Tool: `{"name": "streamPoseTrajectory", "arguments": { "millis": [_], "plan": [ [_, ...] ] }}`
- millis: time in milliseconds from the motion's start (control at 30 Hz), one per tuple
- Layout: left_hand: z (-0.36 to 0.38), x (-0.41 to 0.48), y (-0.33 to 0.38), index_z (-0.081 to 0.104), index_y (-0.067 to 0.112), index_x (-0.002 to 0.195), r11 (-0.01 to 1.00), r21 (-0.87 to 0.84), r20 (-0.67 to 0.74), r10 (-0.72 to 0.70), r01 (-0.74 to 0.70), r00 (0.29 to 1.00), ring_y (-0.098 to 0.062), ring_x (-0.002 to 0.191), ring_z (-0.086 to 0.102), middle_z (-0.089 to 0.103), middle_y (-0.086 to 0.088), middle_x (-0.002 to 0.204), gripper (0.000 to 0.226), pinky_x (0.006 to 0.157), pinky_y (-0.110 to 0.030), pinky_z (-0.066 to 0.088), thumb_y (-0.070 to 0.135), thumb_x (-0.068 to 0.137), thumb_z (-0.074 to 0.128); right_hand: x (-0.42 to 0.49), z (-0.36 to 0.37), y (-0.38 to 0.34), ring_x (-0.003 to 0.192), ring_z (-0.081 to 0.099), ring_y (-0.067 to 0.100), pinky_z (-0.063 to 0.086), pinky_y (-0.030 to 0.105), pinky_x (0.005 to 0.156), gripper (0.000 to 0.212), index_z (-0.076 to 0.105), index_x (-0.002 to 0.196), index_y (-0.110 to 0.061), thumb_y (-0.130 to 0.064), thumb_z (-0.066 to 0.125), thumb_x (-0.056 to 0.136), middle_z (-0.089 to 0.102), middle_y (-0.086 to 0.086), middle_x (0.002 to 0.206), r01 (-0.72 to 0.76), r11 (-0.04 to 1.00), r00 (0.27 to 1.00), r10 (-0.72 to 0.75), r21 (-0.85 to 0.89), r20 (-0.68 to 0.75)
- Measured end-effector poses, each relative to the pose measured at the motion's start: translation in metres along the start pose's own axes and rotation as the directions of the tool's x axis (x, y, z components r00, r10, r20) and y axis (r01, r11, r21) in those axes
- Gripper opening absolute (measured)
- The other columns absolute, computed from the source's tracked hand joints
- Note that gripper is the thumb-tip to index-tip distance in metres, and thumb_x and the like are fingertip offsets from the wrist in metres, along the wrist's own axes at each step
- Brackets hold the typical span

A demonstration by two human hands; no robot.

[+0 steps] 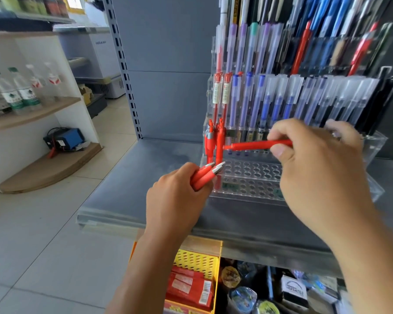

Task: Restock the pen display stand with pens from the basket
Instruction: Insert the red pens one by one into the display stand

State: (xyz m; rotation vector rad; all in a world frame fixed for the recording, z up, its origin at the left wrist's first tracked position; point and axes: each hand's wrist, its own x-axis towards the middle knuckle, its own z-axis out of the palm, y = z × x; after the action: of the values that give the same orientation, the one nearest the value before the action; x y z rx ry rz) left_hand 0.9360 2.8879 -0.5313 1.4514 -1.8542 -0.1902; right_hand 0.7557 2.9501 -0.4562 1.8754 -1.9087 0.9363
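Left of display stand [254, 172]: bare shelf [159, 159], room to move, front lip just below. Left hand [175, 196] gripping two spare red pens [205, 174]. Stand's left end: two seated red pens [213, 143]. Across stand's middle: horizontal red pen [256, 145], unslotted, pinched by right hand [315, 168]. Many front holes empty; restock judged early.
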Motion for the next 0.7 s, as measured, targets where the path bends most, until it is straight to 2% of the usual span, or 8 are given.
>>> {"name": "streamPoseTrajectory", "arguments": {
  "millis": [67, 133, 233, 333, 433, 533, 600, 700],
  "plan": [
    [0.0, 0.001, -0.001, 0.06, 0.03, 0.084, 0.999, -0.025, -0.025, -0.026, 0.025, 0.999, -0.01, 0.056, 0.055, 0.059, 0.012, 0.064, 0.025, 0.056, -0.033, 0.051, 0.054, 0.086, 0.066, 0.002, -0.003, 0.003, 0.06, 0.048, 0.005, 0.041, 0.032, 0.069, 0.008, 0.055, 0.099, -0.026, -0.018, 0.055, 0.1, 0.061, -0.011, 0.074, -0.053, 0.985, 0.999, 0.053, 0.164, 0.004],
    [0.001, 0.001, -0.001, 0.059, 0.031, 0.082, 0.999, -0.039, -0.04, -0.025, 0.023, 0.999, -0.009, 0.055, 0.054, 0.058, 0.013, 0.062, 0.024, 0.054, -0.03, 0.048, 0.053, 0.086, 0.066, 0.004, -0.002, 0.004, 0.067, 0.056, 0.009, 0.048, 0.035, 0.059, 0.008, 0.051, 0.103, -0.028, -0.021, 0.05, 0.102, 0.066, -0.011, 0.09, -0.107, 0.956, 0.994, 0.108, 0.273, 0.01],
    [0.002, 0.001, -0.001, 0.06, 0.03, 0.082, 0.998, -0.065, -0.047, -0.025, 0.022, 0.999, -0.008, 0.054, 0.053, 0.056, 0.014, 0.061, 0.025, 0.052, -0.025, 0.042, 0.054, 0.086, 0.066, 0.006, 0.005, 0.004, 0.073, 0.059, 0.006, 0.05, 0.037, 0.059, 0.015, 0.048, 0.115, -0.029, -0.018, 0.046, 0.104, 0.066, -0.013, 0.103, -0.107, 0.956, 0.994, 0.111, 0.275, 0.001],
    [0.002, 0.001, -0.002, 0.061, 0.029, 0.082, 0.996, -0.088, -0.05, -0.037, 0.032, 0.998, -0.009, 0.054, 0.054, 0.057, 0.013, 0.06, 0.025, 0.051, -0.025, 0.038, 0.053, 0.085, 0.067, 0.009, 0.011, 0.004, 0.073, 0.061, 0.008, 0.049, 0.037, 0.057, 0.036, 0.041, 0.134, -0.033, -0.013, 0.043, 0.104, 0.063, -0.014, 0.11, -0.108, 0.938, 0.994, 0.106, 0.331, 0.026],
    [0.001, 0.002, -0.002, 0.061, 0.026, 0.078, 0.992, -0.112, -0.06, -0.061, 0.054, 0.996, -0.01, 0.052, 0.052, 0.055, 0.011, 0.057, 0.027, 0.05, -0.026, 0.032, 0.051, 0.084, 0.068, 0.013, 0.015, 0.002, 0.081, 0.063, 0.008, 0.046, 0.028, 0.059, 0.052, 0.033, 0.141, -0.044, -0.009, 0.042, 0.104, 0.059, -0.009, 0.114, -0.122, 0.876, 0.992, 0.114, 0.467, 0.046],
    [0.001, 0.002, -0.002, 0.06, 0.024, 0.075, 0.981, -0.184, -0.077, -0.077, 0.062, 0.994, -0.015, 0.052, 0.053, 0.056, 0.008, 0.056, 0.028, 0.05, -0.032, 0.043, 0.05, 0.084, 0.068, 0.016, 0.018, -0.002, 0.087, 0.064, 0.009, 0.057, 0.036, 0.071, 0.065, 0.025, 0.146, -0.049, -0.004, 0.044, 0.102, 0.057, -0.008, 0.113, -0.095, 0.821, 0.995, 0.101, 0.564, 0.02],
    [0.0, 0.002, -0.003, 0.059, 0.024, 0.074, 0.969, -0.238, -0.09, -0.095, 0.071, 0.991, -0.017, 0.052, 0.054, 0.056, 0.007, 0.055, 0.027, 0.052, -0.038, 0.05, 0.048, 0.085, 0.069, 0.019, 0.02, -0.002, 0.095, 0.064, 0.008, 0.057, 0.026, 0.078, 0.073, 0.018, 0.151, -0.046, 0.001, 0.044, 0.101, 0.055, -0.005, 0.121, -0.062, 0.804, 0.996, 0.087, 0.591, -0.013],
    [0.001, 0.003, -0.006, 0.059, 0.026, 0.074, 0.953, -0.29, -0.105, -0.118, 0.084, 0.987, -0.017, 0.05, 0.052, 0.054, 0.007, 0.054, 0.026, 0.052, -0.041, 0.051, 0.047, 0.086, 0.069, 0.025, 0.025, -0.001, 0.103, 0.064, 0.013, 0.051, 0.011, 0.077, 0.08, 0.011, 0.155, -0.041, 0.006, 0.045, 0.099, 0.046, 0.005, 0.142, -0.008, 0.789, 0.994, 0.072, 0.614, -0.08]
  ]
}}
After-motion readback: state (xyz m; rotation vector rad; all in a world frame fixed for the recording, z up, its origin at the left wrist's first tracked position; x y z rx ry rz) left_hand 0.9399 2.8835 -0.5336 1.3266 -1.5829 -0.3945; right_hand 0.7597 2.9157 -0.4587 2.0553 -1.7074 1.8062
